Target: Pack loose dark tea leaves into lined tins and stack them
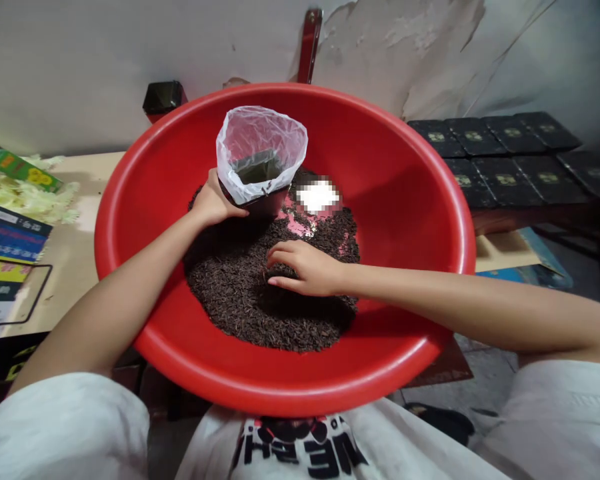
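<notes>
My left hand [216, 202] grips the side of a dark tin [267, 202] lined with a clear plastic bag [260, 123], whose mouth flares open over the rim. The tin is tilted above what looks like loose dark tea leaves [240, 287], heaped in a big red plastic basin [390, 200]. Low over the middle of the heap is my right hand [307, 268]. Its fingers are bent, with a gap between them and the thumb, and nothing shows in it. Behind the tin, part of the basin's bottom shows through and is blurred out.
Rows of black tins [505, 175] stand at the right. A black box [163, 98] is behind the basin near the wall. To the left, a light tabletop [87, 170] holds a green box [23, 171], pale flowers [10, 193] and printed packaging [10, 267].
</notes>
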A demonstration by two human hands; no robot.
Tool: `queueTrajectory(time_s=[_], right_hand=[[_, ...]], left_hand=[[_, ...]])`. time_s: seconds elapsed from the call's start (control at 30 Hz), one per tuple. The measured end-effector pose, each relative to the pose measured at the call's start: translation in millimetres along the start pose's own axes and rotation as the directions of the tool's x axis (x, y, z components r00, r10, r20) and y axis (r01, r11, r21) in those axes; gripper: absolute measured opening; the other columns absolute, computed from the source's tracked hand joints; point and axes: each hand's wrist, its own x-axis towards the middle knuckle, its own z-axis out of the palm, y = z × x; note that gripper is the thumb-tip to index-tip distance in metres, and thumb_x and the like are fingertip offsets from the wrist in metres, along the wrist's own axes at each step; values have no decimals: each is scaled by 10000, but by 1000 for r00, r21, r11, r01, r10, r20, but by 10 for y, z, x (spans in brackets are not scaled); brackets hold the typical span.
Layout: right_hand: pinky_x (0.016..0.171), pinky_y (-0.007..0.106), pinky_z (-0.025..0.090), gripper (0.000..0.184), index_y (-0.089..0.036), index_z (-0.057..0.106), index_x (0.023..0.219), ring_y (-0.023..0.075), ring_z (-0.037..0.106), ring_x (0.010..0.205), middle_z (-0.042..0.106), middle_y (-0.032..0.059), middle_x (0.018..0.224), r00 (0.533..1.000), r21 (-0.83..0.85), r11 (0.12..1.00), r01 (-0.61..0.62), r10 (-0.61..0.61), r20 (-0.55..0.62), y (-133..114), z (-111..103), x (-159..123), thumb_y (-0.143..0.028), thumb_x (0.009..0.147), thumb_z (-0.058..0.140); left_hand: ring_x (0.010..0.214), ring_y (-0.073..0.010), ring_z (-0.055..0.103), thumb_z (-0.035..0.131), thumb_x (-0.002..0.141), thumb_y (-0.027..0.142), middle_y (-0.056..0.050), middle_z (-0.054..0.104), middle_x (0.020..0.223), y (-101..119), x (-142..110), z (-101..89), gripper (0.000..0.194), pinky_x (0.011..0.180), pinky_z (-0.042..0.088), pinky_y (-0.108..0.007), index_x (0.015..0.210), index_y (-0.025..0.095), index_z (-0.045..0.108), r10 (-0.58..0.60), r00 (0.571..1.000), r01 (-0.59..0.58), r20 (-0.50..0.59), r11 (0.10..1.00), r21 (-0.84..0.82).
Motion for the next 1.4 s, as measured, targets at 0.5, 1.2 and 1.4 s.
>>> queueTrajectory(time_s=[0.5,1.2,1.4], right_hand=[[1121,405,324,1173,-30,287,1445,343,407,1324,390,231,1442,815,132,815,-565,524,248,396,479,121,-633,557,759],[871,303,488,455,-114,621,1075,170,631,899,680,69,1009,790,668,543,-508,603,111,130,210,261,-231,651,736],[610,262,478,91,-146,590,702,106,562,594,609,-17,651,780,828,115,-550,424,459,-183,14,196,-182,650,655]], left_hand=[[1182,-419,511,783,482,378,-153,436,1377,49,9,45,971,966,452,-515,1333,233,339,110,989,-133,99,953,273],[1163,-367,544,725,617,362,-227,445,1376,40,-14,28,879,958,458,-434,1350,67,338,267,939,-345,218,735,583],[1206,-341,508,709,628,374,-205,410,1416,52,-27,43,917,988,422,-413,1384,73,287,253,939,-344,234,735,584]])
